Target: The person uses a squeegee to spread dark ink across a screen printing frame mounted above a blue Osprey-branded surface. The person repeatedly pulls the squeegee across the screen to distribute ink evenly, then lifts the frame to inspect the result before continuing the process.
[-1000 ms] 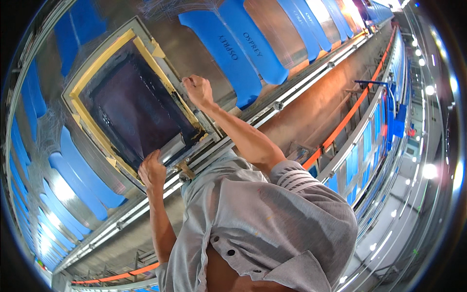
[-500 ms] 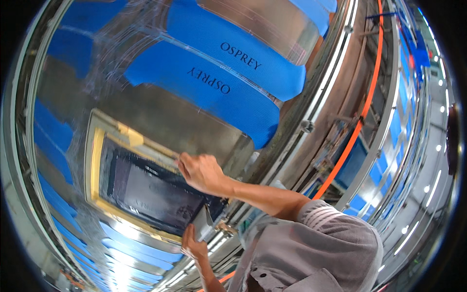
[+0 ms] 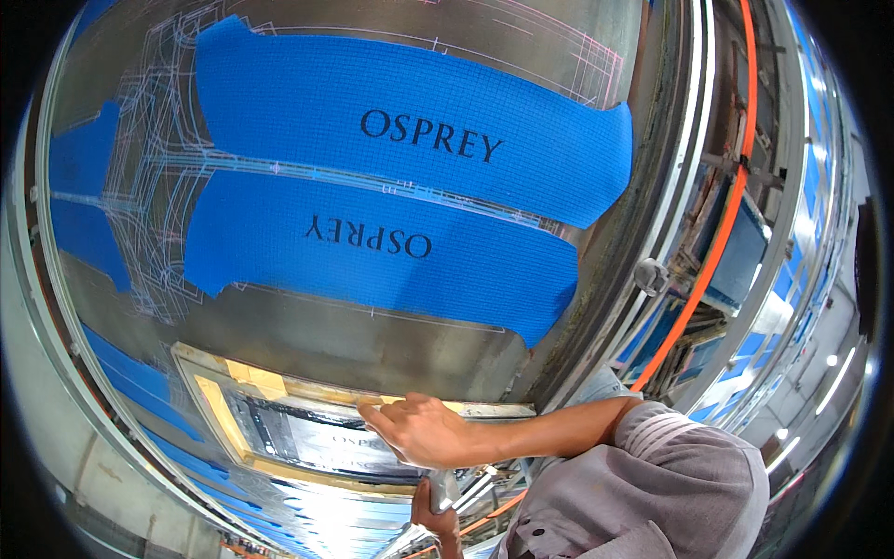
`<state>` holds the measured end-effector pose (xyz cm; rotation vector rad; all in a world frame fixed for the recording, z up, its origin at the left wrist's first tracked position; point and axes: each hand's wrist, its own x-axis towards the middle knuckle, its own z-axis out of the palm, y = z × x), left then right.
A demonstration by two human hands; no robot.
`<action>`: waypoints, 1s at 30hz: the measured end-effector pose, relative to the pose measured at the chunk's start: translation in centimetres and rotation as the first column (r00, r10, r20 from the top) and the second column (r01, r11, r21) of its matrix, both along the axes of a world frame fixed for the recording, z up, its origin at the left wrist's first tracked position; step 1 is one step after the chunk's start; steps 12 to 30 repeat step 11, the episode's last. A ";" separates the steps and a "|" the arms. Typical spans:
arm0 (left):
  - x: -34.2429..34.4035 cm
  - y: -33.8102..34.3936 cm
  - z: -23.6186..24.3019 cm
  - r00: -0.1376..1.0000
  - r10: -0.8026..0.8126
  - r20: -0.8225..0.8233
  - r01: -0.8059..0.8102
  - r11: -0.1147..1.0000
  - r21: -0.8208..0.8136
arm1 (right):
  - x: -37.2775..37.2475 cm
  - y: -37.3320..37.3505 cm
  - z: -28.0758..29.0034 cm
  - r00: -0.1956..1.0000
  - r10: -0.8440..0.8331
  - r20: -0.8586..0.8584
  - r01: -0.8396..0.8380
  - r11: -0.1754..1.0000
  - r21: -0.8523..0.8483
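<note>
A rectangular screen-printing frame (image 3: 200,405) with yellow-taped edges and dark ink on its mesh lies low in the picture, on the nearer side of the blue pieces. My right hand (image 3: 424,430) is closed on its far long rail, fingers bent over the edge. At the opposite rail, my left hand (image 3: 431,515) is wrapped round the edge, partly hidden. Between my hands, a grey metal piece (image 3: 445,488) sits at the frame's end close to my left thumb. Above are two blue textured pieces (image 3: 410,112) with black lettering, laid side by side on the metal table (image 3: 307,312).
Metal rails (image 3: 684,177) run along the table's right edge, with a round knob (image 3: 650,276) on them. An orange strip (image 3: 717,242) follows a rack on the right. More blue pieces (image 3: 140,382) lie in rows on the left side.
The frame and both my hands now sit lower in the picture. The lettered blue pieces show larger and further left. My hands keep their hold at the frame's rails.
</note>
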<state>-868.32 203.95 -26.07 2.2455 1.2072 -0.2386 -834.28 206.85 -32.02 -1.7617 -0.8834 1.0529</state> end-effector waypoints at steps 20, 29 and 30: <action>2.2 0.6 -0.2 0.999 0.034 -0.009 -0.034 0.998 -0.061 | -0.7 -0.5 -1.7 0.997 -0.005 -0.079 0.010 0.998 0.068; 2.2 0.6 -0.2 0.999 0.034 -0.009 -0.034 0.998 -0.061 | -0.7 -0.5 -1.7 0.997 -0.005 -0.079 0.010 0.998 0.068; 2.2 0.6 -0.2 0.999 0.034 -0.009 -0.034 0.998 -0.061 | -0.7 -0.5 -1.7 0.997 -0.005 -0.079 0.010 0.998 0.068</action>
